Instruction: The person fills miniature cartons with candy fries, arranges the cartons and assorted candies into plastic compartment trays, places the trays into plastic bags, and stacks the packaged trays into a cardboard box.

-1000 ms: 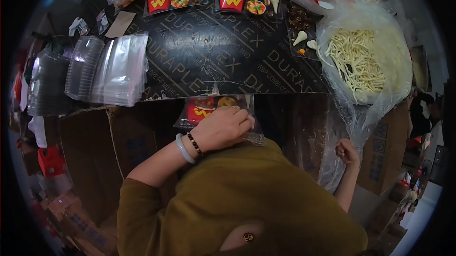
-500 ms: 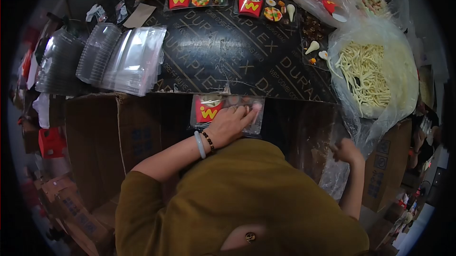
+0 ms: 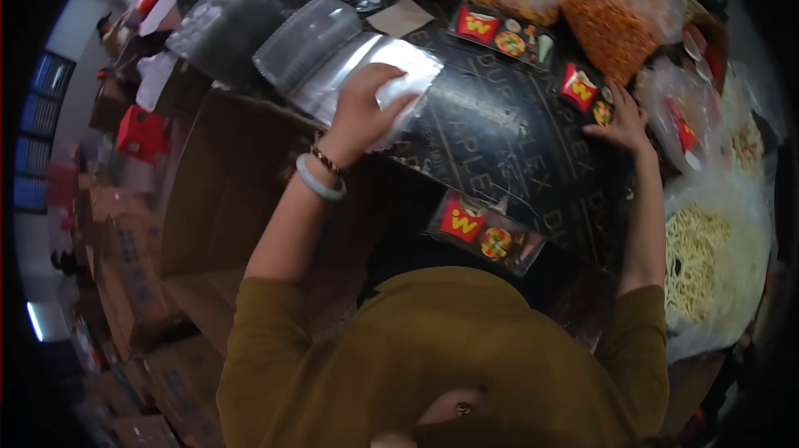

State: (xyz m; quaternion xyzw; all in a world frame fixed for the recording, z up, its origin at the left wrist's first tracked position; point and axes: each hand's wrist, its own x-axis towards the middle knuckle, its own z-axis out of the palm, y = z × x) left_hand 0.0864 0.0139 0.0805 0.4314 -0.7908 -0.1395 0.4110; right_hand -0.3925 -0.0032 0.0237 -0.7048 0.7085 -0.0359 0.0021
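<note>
My left hand [image 3: 367, 108], with a bead bracelet and a pale bangle, hovers at the stack of clear plastic bags [image 3: 414, 68], thumb and fingers apart. At the right, my right hand [image 3: 620, 119] reaches over the far part of the black table, fingers spread at a filled tray [image 3: 580, 87] with a red fries box and a small pizza. Its fingers partly cover that tray; whether they grip it is unclear. A bagged tray [image 3: 485, 232] with a red box and pizza rests at the near table edge, touched by neither hand. Another filled tray [image 3: 503, 36] lies farther back.
Clear empty trays [image 3: 307, 39] are stacked beside the bags, with more clear plastic [image 3: 229, 24] farther left. Bags of orange pieces [image 3: 612, 19] stand at the back. A bag of pale strips [image 3: 697, 265] is at the right. An open carton [image 3: 225, 190] stands below the table's left side.
The view has turned. My left hand has left the bagged tray and moved to the clear bags. My right hand has come up from beside my body to the tray at the back right.
</note>
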